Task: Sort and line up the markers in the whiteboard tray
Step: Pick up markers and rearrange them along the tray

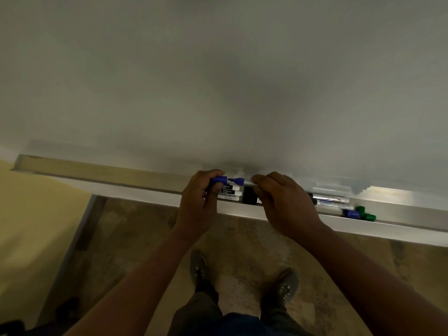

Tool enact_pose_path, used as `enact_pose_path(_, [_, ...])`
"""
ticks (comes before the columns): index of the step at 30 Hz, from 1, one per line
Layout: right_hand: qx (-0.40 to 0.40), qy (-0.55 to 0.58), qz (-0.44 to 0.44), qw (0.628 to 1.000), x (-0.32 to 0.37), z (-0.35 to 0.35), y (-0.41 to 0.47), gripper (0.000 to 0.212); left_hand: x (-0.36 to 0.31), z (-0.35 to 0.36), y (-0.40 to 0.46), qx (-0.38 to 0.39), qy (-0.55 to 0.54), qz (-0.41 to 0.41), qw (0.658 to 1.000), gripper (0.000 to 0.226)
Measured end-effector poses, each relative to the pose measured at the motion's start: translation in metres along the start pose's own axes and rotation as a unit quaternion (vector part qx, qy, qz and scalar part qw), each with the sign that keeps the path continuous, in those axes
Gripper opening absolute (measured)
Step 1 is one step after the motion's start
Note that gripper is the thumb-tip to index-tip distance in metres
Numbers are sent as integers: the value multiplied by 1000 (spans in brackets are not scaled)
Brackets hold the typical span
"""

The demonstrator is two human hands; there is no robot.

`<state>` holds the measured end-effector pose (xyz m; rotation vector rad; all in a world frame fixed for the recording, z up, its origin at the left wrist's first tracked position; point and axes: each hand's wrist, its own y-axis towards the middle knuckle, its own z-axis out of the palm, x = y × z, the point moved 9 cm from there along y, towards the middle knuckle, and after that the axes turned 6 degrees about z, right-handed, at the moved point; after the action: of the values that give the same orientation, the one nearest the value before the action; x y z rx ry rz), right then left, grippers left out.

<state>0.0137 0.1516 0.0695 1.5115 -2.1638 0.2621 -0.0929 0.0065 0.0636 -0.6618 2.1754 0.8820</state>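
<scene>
1. Our left hand [201,197] is curled shut around a blue cap [218,181], and our right hand [283,202] is pinched closed on the barrel of a blue marker [238,181], whose bare tip points toward the cap. Cap and tip sit just apart, right above the tray [388,226].
2. The step in hand looks like recapping. We bring the cap straight along the barrel's line, not at an angle, so the tip does not smear the rim.
3. We press until the cap seats fully; a loose cap may drop off when the marker lies down.
4. Under and between our hands lie several black markers [230,191], side by side in the tray. We keep our knuckles lifted so we do not knock them out of line.
5. Beyond our right hand, farther along the tray, lie more markers [331,199] and loose-looking blue and green pieces [361,214]; whether those are caps alone, we cannot tell.
6. Once capped, the blue marker should probably join the blue ones on that side.
</scene>
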Motion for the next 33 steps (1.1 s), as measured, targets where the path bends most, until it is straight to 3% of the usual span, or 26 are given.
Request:
enact_pose_path(15, [-18,43,-4,999,1,-31,-10,25,-17,34,7,74,-67,-37,994,27])
enact_pose_path(21, [-74,4,-39,996,9,-51,-24,31,-27,46,15,34,-50,-69,996,45])
enact_pose_path(28, [-92,-37,-17,995,-15,-58,-34,21,-37,73,14,16,-63,-111,992,46])
enact_pose_path(33, [-59,-41,0,997,-32,-55,-47,24,-41,97,8,98,-23,-81,992,49])
